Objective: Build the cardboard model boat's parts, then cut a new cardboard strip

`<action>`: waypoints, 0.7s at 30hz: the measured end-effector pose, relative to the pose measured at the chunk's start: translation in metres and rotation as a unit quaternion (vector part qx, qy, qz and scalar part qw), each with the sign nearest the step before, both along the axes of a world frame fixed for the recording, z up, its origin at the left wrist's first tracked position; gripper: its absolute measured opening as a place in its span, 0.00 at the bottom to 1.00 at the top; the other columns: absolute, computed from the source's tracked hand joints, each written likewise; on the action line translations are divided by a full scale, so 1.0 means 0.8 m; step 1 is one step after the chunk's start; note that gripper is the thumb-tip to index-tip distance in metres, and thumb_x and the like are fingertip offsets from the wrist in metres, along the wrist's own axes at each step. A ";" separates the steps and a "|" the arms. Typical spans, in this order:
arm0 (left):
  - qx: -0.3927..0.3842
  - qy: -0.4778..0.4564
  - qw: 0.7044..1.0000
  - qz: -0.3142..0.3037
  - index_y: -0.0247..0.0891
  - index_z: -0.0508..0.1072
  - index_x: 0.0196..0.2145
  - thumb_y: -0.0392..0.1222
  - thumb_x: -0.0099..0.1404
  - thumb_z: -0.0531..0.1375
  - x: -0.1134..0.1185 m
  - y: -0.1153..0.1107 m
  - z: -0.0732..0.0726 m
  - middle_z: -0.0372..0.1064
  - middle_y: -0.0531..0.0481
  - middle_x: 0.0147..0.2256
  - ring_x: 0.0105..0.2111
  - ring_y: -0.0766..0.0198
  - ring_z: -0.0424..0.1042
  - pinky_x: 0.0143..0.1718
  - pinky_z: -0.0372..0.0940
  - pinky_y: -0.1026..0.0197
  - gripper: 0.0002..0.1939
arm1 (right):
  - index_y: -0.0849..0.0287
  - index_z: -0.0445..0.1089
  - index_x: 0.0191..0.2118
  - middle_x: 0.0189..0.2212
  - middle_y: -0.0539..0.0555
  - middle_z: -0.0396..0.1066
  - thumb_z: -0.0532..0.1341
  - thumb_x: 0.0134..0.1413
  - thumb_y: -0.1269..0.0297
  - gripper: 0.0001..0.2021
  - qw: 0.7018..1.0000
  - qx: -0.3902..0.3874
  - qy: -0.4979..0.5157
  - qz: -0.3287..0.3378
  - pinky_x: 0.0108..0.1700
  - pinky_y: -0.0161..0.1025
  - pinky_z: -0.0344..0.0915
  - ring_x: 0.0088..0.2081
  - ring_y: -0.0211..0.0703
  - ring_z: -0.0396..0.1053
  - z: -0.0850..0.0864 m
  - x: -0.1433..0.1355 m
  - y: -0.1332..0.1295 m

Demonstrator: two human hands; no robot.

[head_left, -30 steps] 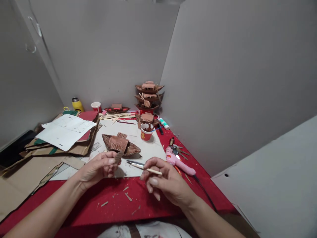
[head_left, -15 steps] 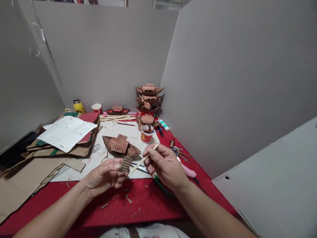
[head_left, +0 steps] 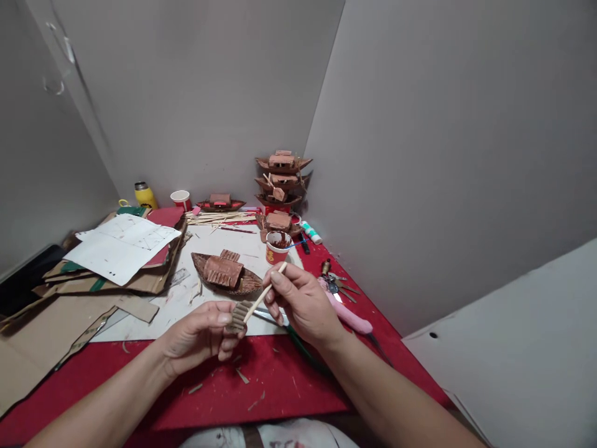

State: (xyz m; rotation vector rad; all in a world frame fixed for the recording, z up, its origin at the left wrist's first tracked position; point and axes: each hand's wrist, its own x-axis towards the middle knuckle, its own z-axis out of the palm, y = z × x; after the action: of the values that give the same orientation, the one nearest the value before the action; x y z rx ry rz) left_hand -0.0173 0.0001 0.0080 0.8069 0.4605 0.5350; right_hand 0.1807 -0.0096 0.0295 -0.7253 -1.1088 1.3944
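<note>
My left hand [head_left: 200, 336] pinches a small ribbed piece of brown corrugated card [head_left: 238, 315] between thumb and fingers. My right hand [head_left: 301, 303] holds a thin wooden stick [head_left: 264, 292] slanted down to the left, its lower tip touching the card piece. Just beyond both hands a brown model boat [head_left: 227, 275] with a ribbed roof lies on a white sheet [head_left: 205, 292]. A metal blade [head_left: 265, 315] lies on the sheet under my right hand.
A pink glue gun [head_left: 351, 315] and keys [head_left: 336, 283] lie to the right. A red cup of brown paint [head_left: 278, 246], stacked model boats [head_left: 281, 177], loose sticks [head_left: 219, 218] and a glue tube [head_left: 310, 232] stand behind. Cardboard and paper [head_left: 119, 247] pile up at the left. Grey partition walls enclose the red table [head_left: 261, 386].
My right hand swung the stick from lying level to pointing at the card piece and moved it in until its tip touched. My left hand turned the card piece up toward the stick.
</note>
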 end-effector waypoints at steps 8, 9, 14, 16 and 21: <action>-0.006 -0.014 1.000 -0.014 0.30 0.71 0.34 0.42 0.54 0.64 0.003 -0.001 -0.004 0.65 0.48 0.28 0.21 0.72 0.58 0.19 0.53 0.68 0.13 | 0.59 0.69 0.30 0.19 0.45 0.65 0.65 0.52 0.50 0.16 1.000 0.018 0.000 0.005 0.15 0.25 0.59 0.16 0.30 0.63 -0.004 0.001 0.004; -0.007 -0.016 1.000 -0.018 0.30 0.71 0.34 0.42 0.54 0.64 0.003 -0.001 -0.004 0.65 0.48 0.28 0.21 0.72 0.58 0.19 0.53 0.68 0.13 | 0.59 0.69 0.31 0.19 0.45 0.65 0.65 0.52 0.49 0.16 1.000 0.018 -0.002 0.005 0.15 0.25 0.60 0.16 0.30 0.63 -0.005 0.001 0.004; -0.007 -0.029 0.999 -0.036 0.30 0.72 0.36 0.42 0.55 0.63 0.004 -0.002 -0.007 0.62 0.50 0.27 0.21 0.73 0.56 0.19 0.53 0.68 0.14 | 0.59 0.69 0.31 0.20 0.45 0.65 0.64 0.54 0.50 0.16 1.000 0.015 -0.007 0.012 0.16 0.25 0.61 0.17 0.30 0.63 -0.008 0.000 0.005; -0.006 -0.031 0.999 -0.037 0.29 0.71 0.36 0.42 0.55 0.63 0.004 -0.002 -0.008 0.62 0.50 0.27 0.21 0.73 0.56 0.20 0.53 0.68 0.14 | 0.59 0.68 0.31 0.19 0.45 0.65 0.64 0.54 0.50 0.15 1.000 0.012 -0.005 0.013 0.16 0.25 0.61 0.17 0.30 0.63 -0.009 -0.001 0.005; -0.008 -0.032 0.999 -0.041 0.30 0.71 0.37 0.42 0.55 0.63 0.004 -0.003 -0.009 0.61 0.50 0.27 0.21 0.72 0.55 0.19 0.52 0.68 0.14 | 0.59 0.68 0.31 0.19 0.45 0.65 0.64 0.54 0.51 0.15 1.000 0.009 0.001 0.015 0.16 0.25 0.60 0.17 0.30 0.63 -0.012 -0.002 0.006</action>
State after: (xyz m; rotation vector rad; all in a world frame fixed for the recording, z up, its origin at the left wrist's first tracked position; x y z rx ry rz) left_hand -0.0145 -0.0024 0.0005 0.7883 0.3699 0.4799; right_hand 0.1794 -0.0046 0.0203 -0.6969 -1.1343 1.4089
